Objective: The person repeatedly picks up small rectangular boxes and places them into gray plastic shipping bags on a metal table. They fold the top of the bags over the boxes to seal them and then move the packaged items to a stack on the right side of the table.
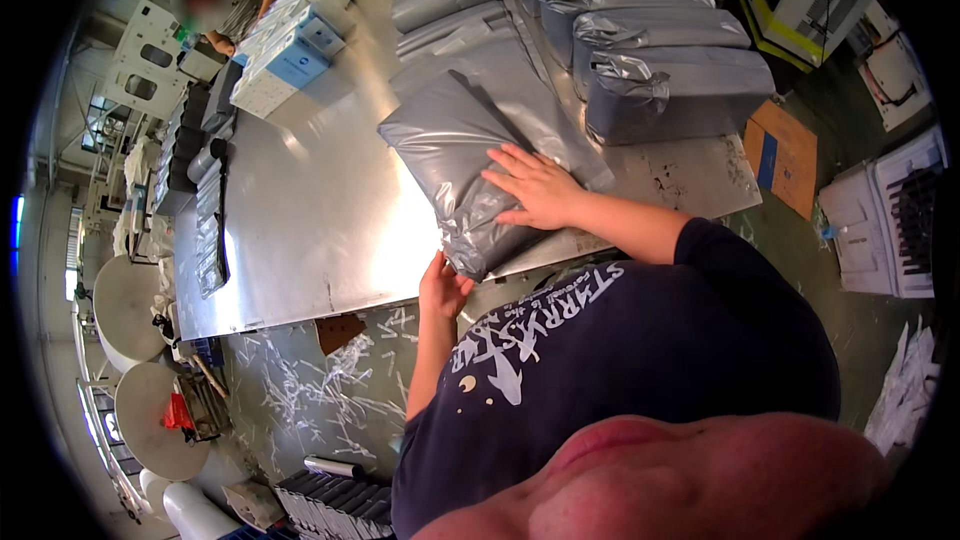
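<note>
Grey bag [440,130] could slip off the surface [320,200] if L hand [442,288] tugs its nr corner & R hand [535,190] presses too lightly – it's shiny, creased, at nr edge, R fingers spread flat on top, L fingers at corner, grip can't tell

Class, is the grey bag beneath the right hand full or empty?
Full: the grey bag bulges, its plastic stretched over a blocky shape.

A shiny metal table [310,250] is carrying a grey wrapped package [440,140] near its front edge, more grey parcels [690,95] at right, white-and-blue boxes [292,62] and dark bundles [180,155] at left.
</note>
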### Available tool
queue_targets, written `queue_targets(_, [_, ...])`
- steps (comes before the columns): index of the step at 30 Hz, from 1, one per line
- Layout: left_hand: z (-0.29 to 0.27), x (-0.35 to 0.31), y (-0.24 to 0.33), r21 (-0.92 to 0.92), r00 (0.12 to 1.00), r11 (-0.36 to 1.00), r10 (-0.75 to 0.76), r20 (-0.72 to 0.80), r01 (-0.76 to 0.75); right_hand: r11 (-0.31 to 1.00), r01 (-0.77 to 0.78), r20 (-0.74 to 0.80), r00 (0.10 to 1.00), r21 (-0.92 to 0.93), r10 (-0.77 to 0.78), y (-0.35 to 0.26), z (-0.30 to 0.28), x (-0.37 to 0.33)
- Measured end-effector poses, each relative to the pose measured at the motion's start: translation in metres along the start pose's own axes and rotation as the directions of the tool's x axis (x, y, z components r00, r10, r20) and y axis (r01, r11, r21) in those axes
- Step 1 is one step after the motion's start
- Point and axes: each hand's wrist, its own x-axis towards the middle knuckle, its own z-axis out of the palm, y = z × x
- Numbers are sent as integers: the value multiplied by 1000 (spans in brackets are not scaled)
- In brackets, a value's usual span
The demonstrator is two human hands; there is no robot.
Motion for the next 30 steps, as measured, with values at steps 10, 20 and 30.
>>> queue_targets(10, [91,-14,15,638,622,291,682,384,-713,280,3,-86,954,960,287,27,-10,2])
queue_targets(20, [300,-92,64,-55,-39,-489,-43,998,-871,885,-355,361,901,302,239,76,-124,-211])
queue_targets(30, [338,-8,42,359,256,-403,287,923,-842,896,-417,17,907,153,420,137,-114,-231])
